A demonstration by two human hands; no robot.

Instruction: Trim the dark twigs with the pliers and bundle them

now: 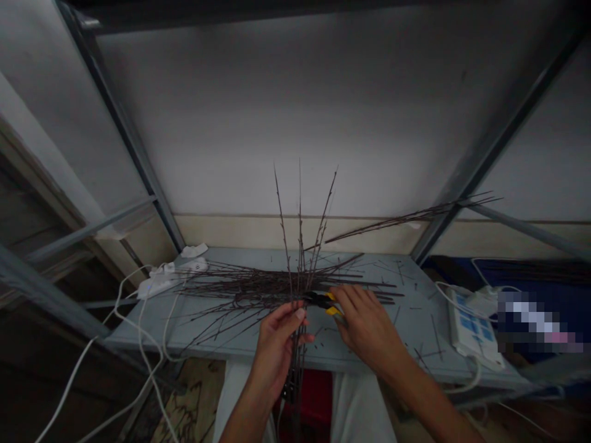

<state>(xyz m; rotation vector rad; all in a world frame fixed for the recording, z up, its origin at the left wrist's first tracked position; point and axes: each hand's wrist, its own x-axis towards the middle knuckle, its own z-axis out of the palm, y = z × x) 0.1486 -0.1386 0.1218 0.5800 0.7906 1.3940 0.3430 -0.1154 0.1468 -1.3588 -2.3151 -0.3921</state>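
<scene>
My left hand point(279, 335) is closed around a few thin dark twigs point(284, 231), which stand upright and fan out at the top in front of the wall. Their lower ends run down below the hand toward my lap. In my right hand point(362, 320) is a cutting tool that looks like pruning shears point(333, 306), with yellow-and-black handles. Its dark head meets the twigs just above my left fingertips. Whether the blades are closed on a twig is too small to tell. Behind both hands lies a loose heap of similar twigs point(258, 282), spread sideways on the shelf.
The grey shelf point(221, 341) has metal posts on both sides. Twigs point(392, 216) lean toward the right post. White power strips point(157, 282) with cables point(141, 326) sit at the left. A white-and-blue box point(475, 326) lies at the right. Short twig scraps point(434, 338) litter the shelf.
</scene>
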